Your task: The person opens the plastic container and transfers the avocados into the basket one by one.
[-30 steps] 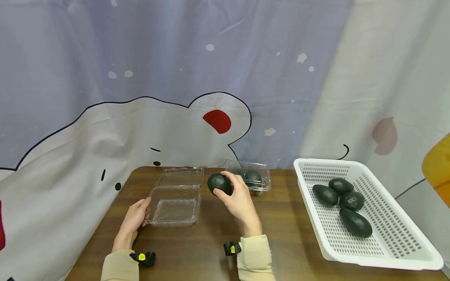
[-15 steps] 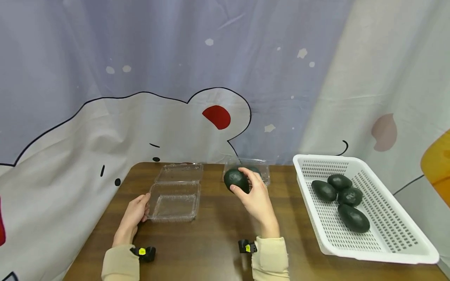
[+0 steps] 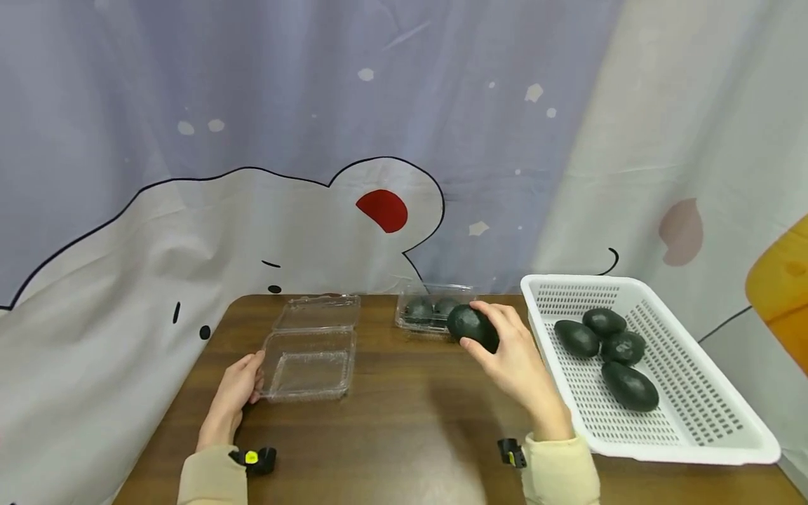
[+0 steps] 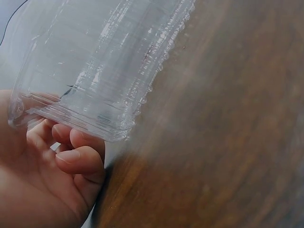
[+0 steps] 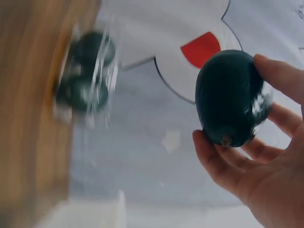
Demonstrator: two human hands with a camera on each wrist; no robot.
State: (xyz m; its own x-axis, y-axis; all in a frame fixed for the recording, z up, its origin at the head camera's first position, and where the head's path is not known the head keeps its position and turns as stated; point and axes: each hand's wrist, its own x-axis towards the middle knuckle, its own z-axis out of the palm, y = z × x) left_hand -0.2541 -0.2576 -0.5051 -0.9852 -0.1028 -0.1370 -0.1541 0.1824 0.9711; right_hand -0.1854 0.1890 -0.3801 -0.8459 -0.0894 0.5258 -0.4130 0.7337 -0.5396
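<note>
In the head view my right hand (image 3: 514, 354) holds a dark green avocado (image 3: 470, 324) above the table, left of the white basket (image 3: 707, 452). The right wrist view shows the thumb and fingers spread round this avocado (image 5: 225, 97). My left hand (image 3: 236, 386) grips the left edge of a clear plastic clamshell box (image 3: 309, 393), whose lid is folded back. In the left wrist view, curled fingers (image 4: 78, 159) lie under the rim of the box (image 4: 118, 61). Nothing shows inside this box.
A second clear box (image 3: 407, 324) with two avocados (image 3: 418, 308) stands at the table's back edge. Several avocados (image 3: 630, 386) lie in the white basket on the right. Behind the wooden table (image 3: 379, 435) hangs a printed curtain (image 3: 284, 105).
My right hand has carried the avocado to the right, past the front of the filled box and towards the basket. The left hand stays at the open box. The head view has shifted slightly.
</note>
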